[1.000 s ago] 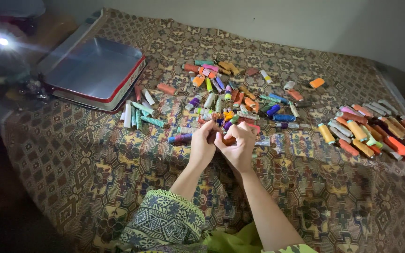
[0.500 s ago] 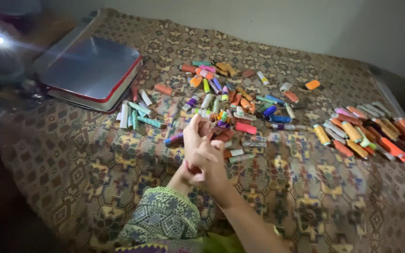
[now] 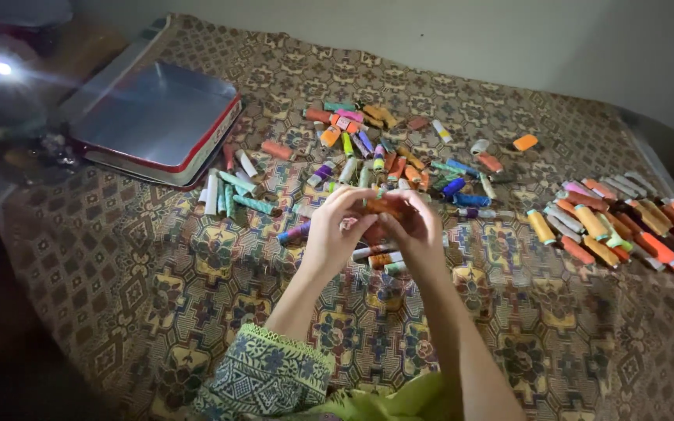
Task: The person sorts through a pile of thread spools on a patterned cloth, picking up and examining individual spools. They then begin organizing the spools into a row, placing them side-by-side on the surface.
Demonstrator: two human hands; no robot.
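Observation:
My left hand (image 3: 335, 231) and my right hand (image 3: 415, 228) meet above a patterned cloth, and together they grip an orange thread spool (image 3: 382, 207) between the fingertips. Under and beyond them lies a loose pile of coloured thread spools (image 3: 384, 156). A few more spools (image 3: 380, 257) lie just below my hands. My left forearm wears a green patterned sleeve (image 3: 263, 374).
A shallow metal tin with a red rim (image 3: 157, 125) sits at the back left. A row of orange and grey spools (image 3: 610, 218) lies at the right. Pale green spools (image 3: 232, 191) lie near the tin. A bright light (image 3: 1, 68) glares at far left.
My hands shifted from the pile's near edge, pressed together briefly, and now hold an orange spool raised between them. The view has drifted slightly.

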